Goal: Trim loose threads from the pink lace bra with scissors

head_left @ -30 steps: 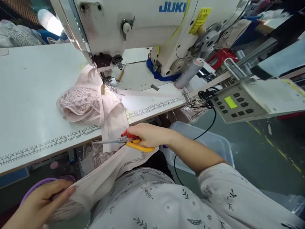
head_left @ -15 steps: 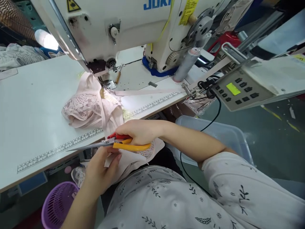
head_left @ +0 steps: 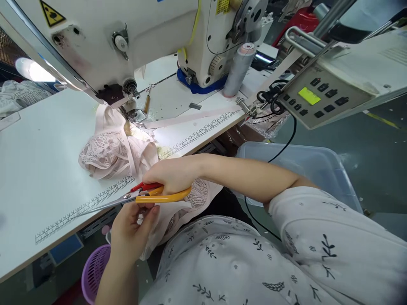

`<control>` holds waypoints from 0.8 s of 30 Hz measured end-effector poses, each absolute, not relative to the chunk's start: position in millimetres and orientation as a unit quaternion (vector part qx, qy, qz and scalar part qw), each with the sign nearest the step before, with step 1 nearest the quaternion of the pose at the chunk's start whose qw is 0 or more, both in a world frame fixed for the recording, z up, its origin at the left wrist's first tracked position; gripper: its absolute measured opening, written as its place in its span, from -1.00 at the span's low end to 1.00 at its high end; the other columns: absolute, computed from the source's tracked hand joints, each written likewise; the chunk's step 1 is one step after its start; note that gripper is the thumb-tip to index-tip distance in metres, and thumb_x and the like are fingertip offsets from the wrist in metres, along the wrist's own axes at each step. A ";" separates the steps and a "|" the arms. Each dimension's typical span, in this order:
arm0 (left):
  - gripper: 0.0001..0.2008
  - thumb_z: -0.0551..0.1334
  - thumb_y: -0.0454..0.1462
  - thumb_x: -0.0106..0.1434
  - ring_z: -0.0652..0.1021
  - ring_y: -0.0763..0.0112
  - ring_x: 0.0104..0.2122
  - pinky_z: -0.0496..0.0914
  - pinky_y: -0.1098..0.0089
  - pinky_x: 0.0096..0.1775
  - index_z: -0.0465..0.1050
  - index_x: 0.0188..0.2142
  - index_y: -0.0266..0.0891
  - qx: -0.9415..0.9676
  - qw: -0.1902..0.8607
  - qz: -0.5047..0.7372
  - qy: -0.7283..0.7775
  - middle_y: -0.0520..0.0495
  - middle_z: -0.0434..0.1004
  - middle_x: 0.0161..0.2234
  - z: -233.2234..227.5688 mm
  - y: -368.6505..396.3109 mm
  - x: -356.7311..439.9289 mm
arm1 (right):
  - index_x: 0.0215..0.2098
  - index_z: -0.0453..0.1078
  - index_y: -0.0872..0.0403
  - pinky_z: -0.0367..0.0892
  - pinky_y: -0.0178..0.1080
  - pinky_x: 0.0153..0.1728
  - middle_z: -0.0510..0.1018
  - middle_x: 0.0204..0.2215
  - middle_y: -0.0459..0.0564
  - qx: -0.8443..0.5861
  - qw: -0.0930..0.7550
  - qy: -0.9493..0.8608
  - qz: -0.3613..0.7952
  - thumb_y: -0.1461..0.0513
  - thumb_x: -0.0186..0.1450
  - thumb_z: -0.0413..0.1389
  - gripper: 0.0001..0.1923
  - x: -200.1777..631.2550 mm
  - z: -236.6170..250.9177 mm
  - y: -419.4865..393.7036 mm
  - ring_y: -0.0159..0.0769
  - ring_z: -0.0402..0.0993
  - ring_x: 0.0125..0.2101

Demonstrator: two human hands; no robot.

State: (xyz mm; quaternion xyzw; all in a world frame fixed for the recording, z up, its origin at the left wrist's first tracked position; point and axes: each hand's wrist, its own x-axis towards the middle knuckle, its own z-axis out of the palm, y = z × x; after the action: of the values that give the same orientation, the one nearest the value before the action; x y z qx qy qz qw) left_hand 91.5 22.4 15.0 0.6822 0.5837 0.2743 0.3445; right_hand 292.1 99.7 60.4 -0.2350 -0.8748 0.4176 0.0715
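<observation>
My right hand (head_left: 171,174) is closed around the scissors (head_left: 163,198), which have red and yellow-orange handles. Their metal blades point left over the table's front edge and look closed together. Just below the blades, my left hand (head_left: 132,228) pinches pale pink fabric (head_left: 165,218) with lace, which hangs over the lap. The fingertips are partly hidden by the handle. More of the pale pink lace bra (head_left: 106,150) lies bunched on the table, left of the needle area. Whether the two parts are one piece is hidden behind my right hand.
A sewing machine (head_left: 149,29) stands at the back, with a control panel (head_left: 313,101) on its right. A pink elastic strip (head_left: 190,118) runs across the white table (head_left: 41,169). Below are a purple basket (head_left: 95,267) and a clear plastic bin (head_left: 295,161). A thread cone (head_left: 238,70) stands upright.
The view has shifted, so the machine sits higher and further left. Both hands stay together, with the scissors a little further left in the picture. The lap fabric shows more lace.
</observation>
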 end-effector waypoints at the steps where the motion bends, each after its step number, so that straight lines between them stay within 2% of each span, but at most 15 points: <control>1: -0.85 0.30 -0.19 0.09 0.50 0.39 -0.45 0.42 0.41 -0.38 0.43 -0.39 -0.20 0.667 0.371 0.279 0.583 0.00 0.47 -0.45 17.5 23.2 92.9 | -0.56 0.03 0.06 0.06 -0.31 -0.55 0.22 -0.59 -0.18 -0.234 0.072 -0.875 0.418 0.31 0.15 0.07 -0.74 291.9 61.0 100.5 -0.43 0.12 -0.56; 5: -0.86 0.34 -0.20 0.07 0.46 0.50 -0.49 0.39 0.55 -0.44 0.45 -0.41 -0.20 0.585 0.489 0.320 0.562 0.05 0.47 -0.48 24.2 26.2 96.6 | -0.55 0.04 0.07 0.05 -0.31 -0.54 0.22 -0.59 -0.18 -0.238 0.069 -0.876 0.413 0.28 0.19 0.07 -0.73 293.0 64.4 103.0 -0.43 0.12 -0.55; 7: -0.86 0.35 -0.21 0.06 0.44 0.54 -0.49 0.37 0.60 -0.45 0.45 -0.43 -0.20 0.566 0.512 0.323 0.559 0.07 0.46 -0.48 24.8 27.6 96.7 | -0.56 0.05 0.07 0.04 -0.31 -0.54 0.21 -0.61 -0.19 -0.244 0.065 -0.879 0.404 0.28 0.18 0.08 -0.73 294.2 65.8 104.3 -0.44 0.11 -0.56; 13: -0.85 0.37 -0.21 0.04 0.41 0.58 -0.53 0.34 0.64 -0.48 0.46 -0.45 -0.21 0.561 0.518 0.323 0.559 0.09 0.45 -0.53 23.8 30.1 97.8 | -0.55 0.09 0.09 0.02 -0.32 -0.54 0.25 -0.60 -0.20 -0.262 0.048 -0.872 0.412 0.34 0.10 0.14 -0.74 293.7 67.2 106.4 -0.44 0.13 -0.56; 24: -0.85 0.39 -0.20 -0.02 0.45 0.52 -0.55 0.37 0.59 -0.51 0.49 -0.49 -0.21 0.567 0.492 0.302 0.588 0.05 0.50 -0.56 26.1 32.9 103.7 | -0.57 0.07 0.08 0.05 -0.30 -0.55 0.24 -0.61 -0.20 -0.262 0.038 -0.877 0.400 0.22 0.16 0.16 -0.68 288.3 63.3 106.5 -0.44 0.13 -0.57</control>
State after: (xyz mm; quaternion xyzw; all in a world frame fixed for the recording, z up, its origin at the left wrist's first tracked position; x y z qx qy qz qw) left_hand 103.7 32.9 26.1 0.5670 0.5878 0.3024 0.4916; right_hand 288.3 106.5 63.3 -0.2622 -0.8773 0.4002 0.0380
